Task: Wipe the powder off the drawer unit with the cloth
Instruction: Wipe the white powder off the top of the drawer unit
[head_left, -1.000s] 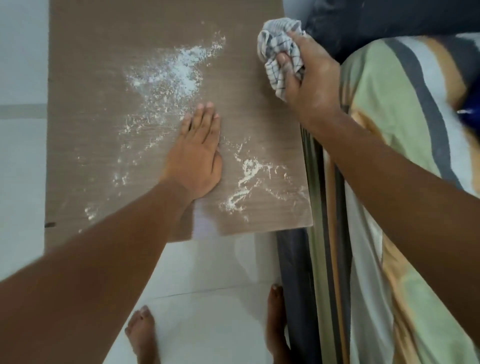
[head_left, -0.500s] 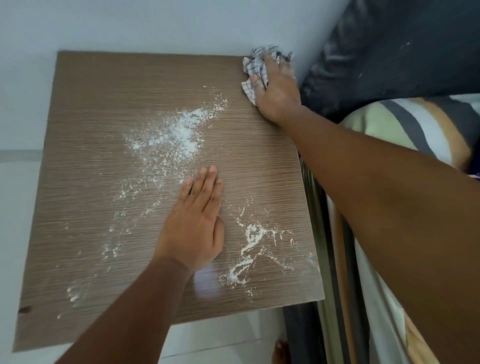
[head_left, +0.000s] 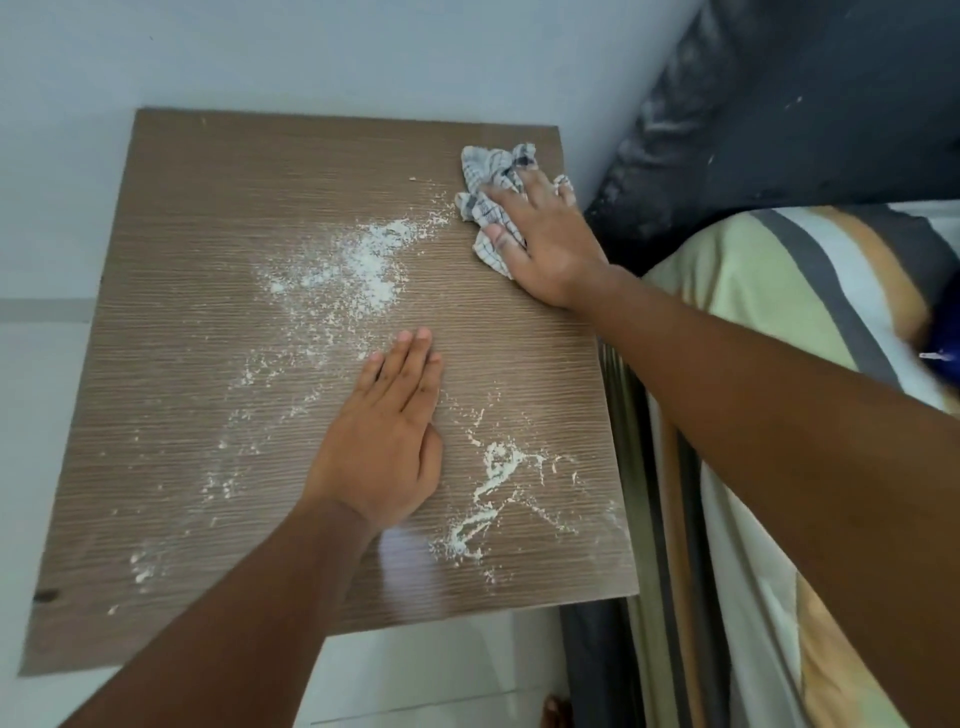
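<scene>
**Fingers down on the cloth: first stroke about to start**

Head view. Fingers (head_left: 498, 195) of your right hand (head_left: 545, 244) lie spread and pressed flat over the bunched checked cloth (head_left: 485, 179), pinning it to the drawer unit (head_left: 208, 260) at the top's 1 o'clock corner; nothing is pinched. Your left hand (head_left: 387, 447) rests palm down near the centre, fingers straight and held together, bracing the unit. The powder (head_left: 363, 260) is unwiped: its densest patch lies just beside the cloth, at 8 o'clock from it; a thin scatter trails toward the top's 7 o'clock corner; a smeared clump (head_left: 485, 493) sits at 5 o'clock, just right of your left hand. A striped bed cover (head_left: 779, 291) borders the unit at 3 o'clock.

Judged step: the cloth is placed and the wipe proper is only beginning. Your next move calls for dragging the cloth from 1 o'clock toward 7 o'clock with steady downward pressure, and lifting your left hand, which lies in the path between the patches.
</scene>
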